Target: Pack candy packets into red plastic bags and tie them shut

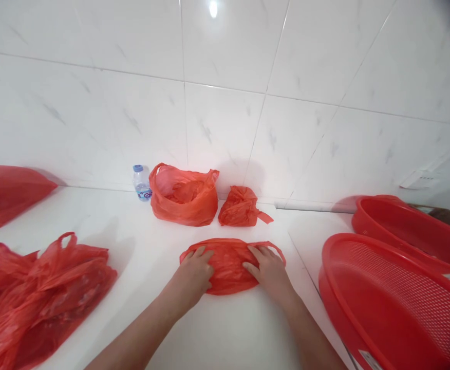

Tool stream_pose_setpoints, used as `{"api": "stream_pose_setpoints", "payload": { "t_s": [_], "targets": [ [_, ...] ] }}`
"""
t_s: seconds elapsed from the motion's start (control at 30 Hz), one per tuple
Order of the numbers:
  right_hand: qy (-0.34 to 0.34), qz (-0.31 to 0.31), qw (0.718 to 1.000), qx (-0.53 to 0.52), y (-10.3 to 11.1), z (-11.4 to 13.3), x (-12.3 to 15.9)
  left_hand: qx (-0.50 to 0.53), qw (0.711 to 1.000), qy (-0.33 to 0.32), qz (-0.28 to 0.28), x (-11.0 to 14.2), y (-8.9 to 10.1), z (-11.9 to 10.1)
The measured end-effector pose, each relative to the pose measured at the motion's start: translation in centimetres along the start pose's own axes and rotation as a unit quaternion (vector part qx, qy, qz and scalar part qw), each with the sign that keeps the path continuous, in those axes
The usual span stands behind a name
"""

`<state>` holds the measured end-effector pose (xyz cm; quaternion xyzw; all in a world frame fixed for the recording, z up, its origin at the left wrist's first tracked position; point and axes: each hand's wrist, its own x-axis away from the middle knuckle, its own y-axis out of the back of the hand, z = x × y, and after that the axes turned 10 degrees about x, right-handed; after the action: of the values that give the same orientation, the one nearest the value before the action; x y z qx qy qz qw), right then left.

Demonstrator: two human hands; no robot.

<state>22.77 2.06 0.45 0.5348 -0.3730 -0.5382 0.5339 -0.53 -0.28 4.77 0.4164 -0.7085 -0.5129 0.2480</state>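
Observation:
A red plastic bag (228, 267) lies on the white table in front of me, crumpled and fairly flat, with a handle loop at its upper right. My left hand (198, 270) rests on the bag's left end, fingers spread over the plastic. On the right end lies my right hand (267, 267), its fingers and thumb apart on the bag. Just behind it stands a bigger red bag (186, 205), its mouth open with more red plastic inside. Beside that sits a small knotted red bag (239, 208).
A water bottle (142, 184) with a blue cap stands by the tiled wall (225, 128). At left lie a large heap of red bags (48, 298) and another red bag (9, 198). On the right are two red plastic baskets (382, 303) (406, 221).

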Motion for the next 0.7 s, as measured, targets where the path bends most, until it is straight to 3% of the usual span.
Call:
{"api": "stream_pose_setpoints", "payload": {
  "t_s": [0.1, 0.2, 0.3, 0.47, 0.57, 0.7],
  "targets": [
    [-0.033, 0.048, 0.998, 0.026, -1.6, -1.6, -0.3, 0.004, 1.000, -0.005, -0.009, 0.2, 0.5, 0.5],
    [-0.037, 0.052, 0.998, 0.027, -2.1, -1.9, -0.3, 0.009, 1.000, -0.013, -0.016, 0.0, 0.7, 0.4],
    [-0.042, 0.013, 0.999, 0.024, -2.1, -1.5, -0.4, 0.014, 0.999, -0.030, -0.026, -0.4, 0.2, -0.3],
    [-0.048, -0.064, 0.995, 0.054, -2.7, -0.9, -0.7, 0.012, 0.994, -0.089, -0.062, -1.0, -2.2, -1.7],
    [-0.064, -0.089, 0.992, 0.056, -2.6, -1.0, -0.9, 0.020, 0.996, -0.089, -0.022, -1.0, -3.1, -2.1],
    [-0.115, -0.102, 0.987, 0.051, -2.1, -1.7, -1.2, 0.017, 0.998, -0.040, 0.051, -0.9, -2.3, -1.8]
  ]
}}
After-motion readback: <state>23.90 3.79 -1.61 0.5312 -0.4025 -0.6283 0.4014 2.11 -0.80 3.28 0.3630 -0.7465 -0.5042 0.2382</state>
